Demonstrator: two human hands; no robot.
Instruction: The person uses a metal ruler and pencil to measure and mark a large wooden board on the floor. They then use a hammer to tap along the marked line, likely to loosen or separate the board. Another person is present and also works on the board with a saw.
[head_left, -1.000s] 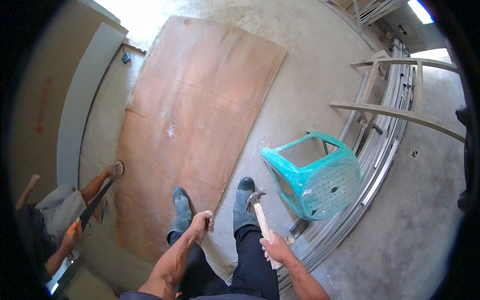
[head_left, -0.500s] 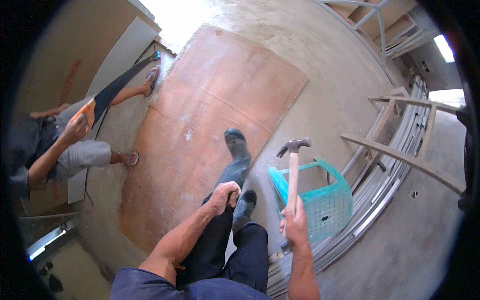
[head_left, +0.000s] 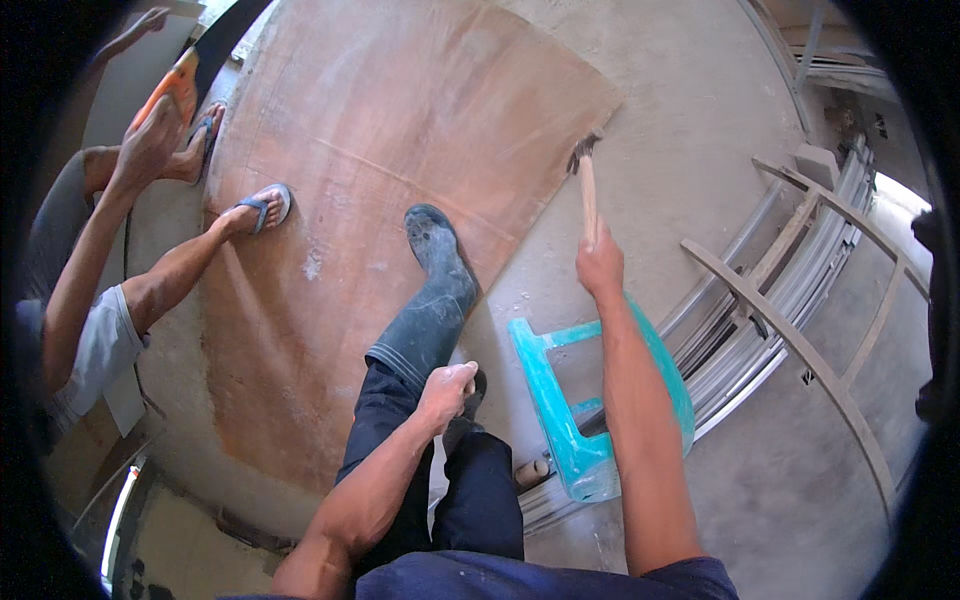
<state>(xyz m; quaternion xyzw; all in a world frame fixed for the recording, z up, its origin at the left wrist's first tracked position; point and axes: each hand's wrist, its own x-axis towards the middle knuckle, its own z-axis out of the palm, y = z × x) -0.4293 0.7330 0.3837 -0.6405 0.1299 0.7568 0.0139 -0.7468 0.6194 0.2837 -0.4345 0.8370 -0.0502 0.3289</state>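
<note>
My right hand (head_left: 600, 262) grips the wooden handle of a claw hammer (head_left: 588, 190), its dark head pointing away from me near the right edge of a large brown board (head_left: 340, 370). Close to my body, over my legs, my left hand (head_left: 447, 395) is closed in a fist; whatever lies inside is hidden. The board lies flat on the floor, and one of my dark rubber boots (head_left: 440, 270) stands on it. Behind my right forearm a turquoise plastic stool (head_left: 570, 450) lies tipped over, partly covered by the arm.
At the left a co-worker holds a handsaw (head_left: 175, 85) with an orange handle; one sandalled foot (head_left: 258, 212) is on the board. Long metal profiles (head_left: 770, 330) lie on the right beside a wooden frame (head_left: 800, 345). A short tube (head_left: 532, 472) rests near the stool.
My right hand has carried the hammer forward, arm more outstretched. The co-worker has come closer, with a foot now on the board. My left hand stays closed. The whole view has shifted.
</note>
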